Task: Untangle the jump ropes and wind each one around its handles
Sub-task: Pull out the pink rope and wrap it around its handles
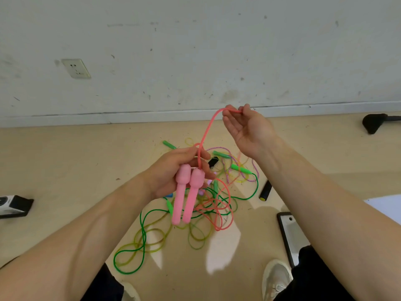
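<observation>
Hands: two bare hands are held up over the floor (65,170).
Left hand (173,170): its fingers (195,152) are curled tight around the tops of two pink handles (184,192). The handles sit side by side and hang down below the fingers.
Right hand (247,127): palm open to the camera. The thumb and first finger pinch the pink rope (208,129) at its top. The other fingers are loosely bent.
Pink rope: it goes up from the left fingers in a curve to the right fingertips. More of it hangs in loops (219,211) below and just right of the handles.
Rope pile (217,181): green, yellow and purple ropes lie mixed up on the floor, under both hands. The pink loops reach into this pile.
Green handles (240,169): some lie in the pile, below the right fingers.
Black handle (265,190): on the floor, right of the pile.
Shoe (276,276): near the bottom, far below the right fingers.
Wall socket (76,68): on the wall, far up and left of the left fingers.
</observation>
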`<state>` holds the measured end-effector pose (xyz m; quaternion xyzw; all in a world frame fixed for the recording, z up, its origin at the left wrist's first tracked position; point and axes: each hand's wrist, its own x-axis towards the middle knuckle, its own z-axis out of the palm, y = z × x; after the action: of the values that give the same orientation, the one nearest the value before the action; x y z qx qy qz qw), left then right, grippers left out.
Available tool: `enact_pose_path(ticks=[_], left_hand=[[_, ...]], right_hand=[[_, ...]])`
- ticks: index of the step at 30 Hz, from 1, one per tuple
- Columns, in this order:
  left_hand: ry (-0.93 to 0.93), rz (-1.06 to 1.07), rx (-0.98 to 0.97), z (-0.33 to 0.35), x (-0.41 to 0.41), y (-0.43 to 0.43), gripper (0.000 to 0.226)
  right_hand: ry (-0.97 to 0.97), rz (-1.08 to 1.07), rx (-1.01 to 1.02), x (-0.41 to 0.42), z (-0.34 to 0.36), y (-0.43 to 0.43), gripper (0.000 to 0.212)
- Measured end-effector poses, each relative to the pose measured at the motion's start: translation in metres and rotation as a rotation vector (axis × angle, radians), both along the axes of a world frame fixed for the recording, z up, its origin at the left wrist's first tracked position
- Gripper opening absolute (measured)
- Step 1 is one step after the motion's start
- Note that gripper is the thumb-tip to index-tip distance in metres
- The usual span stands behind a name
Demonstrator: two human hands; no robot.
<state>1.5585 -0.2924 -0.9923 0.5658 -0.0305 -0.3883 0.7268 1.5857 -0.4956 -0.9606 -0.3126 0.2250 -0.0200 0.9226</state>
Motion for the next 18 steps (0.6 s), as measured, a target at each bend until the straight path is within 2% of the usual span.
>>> enact_pose_path(ticks=[3,7,9,11,13,15,18], left_hand=[[0.053,0.080,-0.026,0.004,-0.001,-0.001,0.024],[0.121,0.272,-0.070,0.007,0.005,-0.001,0.023],[0.136,0.300,-0.061,0.008,0.010,0.001,0.023],[0.113,0.249,-0.004,0.007,0.012,0.004,0.024],[0.053,0.135,0.073,0.007,0.011,0.007,0.027],[0.006,-0.017,0.107,0.011,0.008,0.008,0.029],[-0.003,-0.213,0.097,0.017,0.006,0.013,0.027]], right_hand=[[0.107,0.048,-0.170,0.000,-0.011,0.001,0.026],[0.275,0.477,-0.627,-0.020,-0.016,0.024,0.023],[0.214,0.567,-0.864,-0.029,-0.015,0.041,0.016],[0.043,0.455,-1.143,-0.031,-0.017,0.049,0.010],[-0.166,0.395,-1.330,-0.029,-0.015,0.048,0.025],[-0.324,0.517,-1.318,-0.025,-0.015,0.042,0.036],[-0.368,0.786,-1.189,-0.025,-0.019,0.036,0.032]])
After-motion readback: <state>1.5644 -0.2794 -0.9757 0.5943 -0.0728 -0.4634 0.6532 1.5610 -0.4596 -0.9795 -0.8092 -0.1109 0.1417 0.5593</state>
